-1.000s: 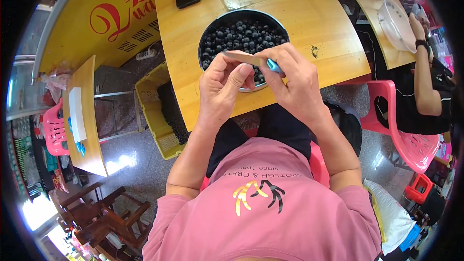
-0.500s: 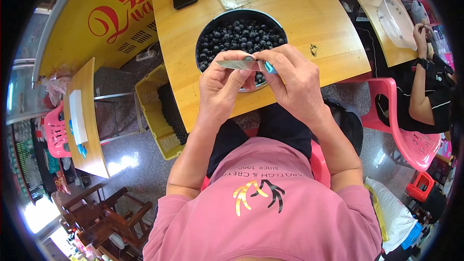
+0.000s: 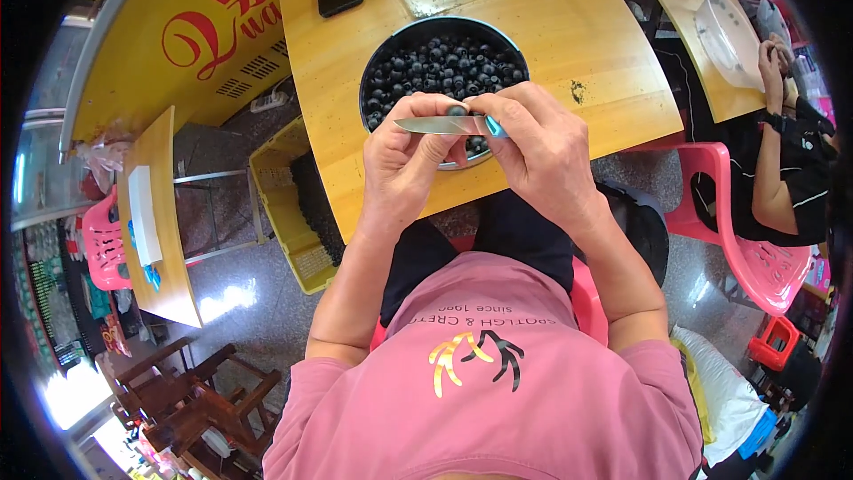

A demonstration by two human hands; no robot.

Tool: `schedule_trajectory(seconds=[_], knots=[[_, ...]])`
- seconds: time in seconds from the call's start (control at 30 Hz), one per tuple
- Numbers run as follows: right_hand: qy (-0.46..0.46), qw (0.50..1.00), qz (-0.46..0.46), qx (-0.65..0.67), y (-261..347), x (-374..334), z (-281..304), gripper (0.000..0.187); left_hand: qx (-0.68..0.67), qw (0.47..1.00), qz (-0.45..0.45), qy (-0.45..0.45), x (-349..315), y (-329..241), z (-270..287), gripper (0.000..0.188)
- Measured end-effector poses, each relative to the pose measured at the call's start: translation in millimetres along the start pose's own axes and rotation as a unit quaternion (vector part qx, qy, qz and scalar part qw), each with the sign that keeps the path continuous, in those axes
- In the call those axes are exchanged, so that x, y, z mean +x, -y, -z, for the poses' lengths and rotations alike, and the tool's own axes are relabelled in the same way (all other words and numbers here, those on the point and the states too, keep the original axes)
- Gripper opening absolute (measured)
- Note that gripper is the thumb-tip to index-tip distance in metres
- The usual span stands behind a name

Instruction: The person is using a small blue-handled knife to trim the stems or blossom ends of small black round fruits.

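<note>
Head cam, fisheye, looking straight down, close over hands, table (image 3: 569, 44) ahead

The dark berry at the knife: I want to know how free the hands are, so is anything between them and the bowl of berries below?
Nothing visible. The left hand and right hand hold the knife and one berry directly over the near rim of the bowl, with only open air beneath.
</note>
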State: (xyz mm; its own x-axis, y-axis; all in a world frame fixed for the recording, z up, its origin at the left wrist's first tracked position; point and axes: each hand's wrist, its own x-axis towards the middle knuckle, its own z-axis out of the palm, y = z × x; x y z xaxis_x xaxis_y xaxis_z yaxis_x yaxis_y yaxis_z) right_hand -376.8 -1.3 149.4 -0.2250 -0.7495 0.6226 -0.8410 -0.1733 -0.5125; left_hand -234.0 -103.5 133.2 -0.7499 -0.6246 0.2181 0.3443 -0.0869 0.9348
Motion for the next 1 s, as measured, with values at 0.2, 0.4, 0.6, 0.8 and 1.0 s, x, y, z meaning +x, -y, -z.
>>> schedule_trajectory(seconds=[0.2, 0.4, 0.6, 0.8, 1.0], knots=[[0.004, 1.000, 0.001, -0.013, -2.4, 0.4, -4.0, 0.020, 0.050, 0.999, 0.007, -0.009, -0.1, -0.9, 8.5, 0.012], [0.094, 0.877, -0.285, 0.374, -3.4, 4.9, 4.6, 0.023, -0.023, 0.999, 0.030, 0.005, -5.6, -1.2, 11.6, 0.012], [0.099, 0.855, -0.329, 0.389, 12.7, 10.7, -5.8, 0.023, 0.105, 0.992, -0.067, -0.025, -8.3, -5.0, 5.2, 0.019], [0.090, 0.786, -0.347, 0.504, 29.2, 12.1, -5.7, 0.017, 0.115, 0.987, -0.110, -0.035, -16.6, -11.3, 12.6, 0.024], [0.036, 0.827, -0.348, 0.441, 4.5, 10.3, -2.3, 0.022, 0.258, 0.924, -0.154, -0.238, -47.9, -36.8, 66.1, 0.017]])
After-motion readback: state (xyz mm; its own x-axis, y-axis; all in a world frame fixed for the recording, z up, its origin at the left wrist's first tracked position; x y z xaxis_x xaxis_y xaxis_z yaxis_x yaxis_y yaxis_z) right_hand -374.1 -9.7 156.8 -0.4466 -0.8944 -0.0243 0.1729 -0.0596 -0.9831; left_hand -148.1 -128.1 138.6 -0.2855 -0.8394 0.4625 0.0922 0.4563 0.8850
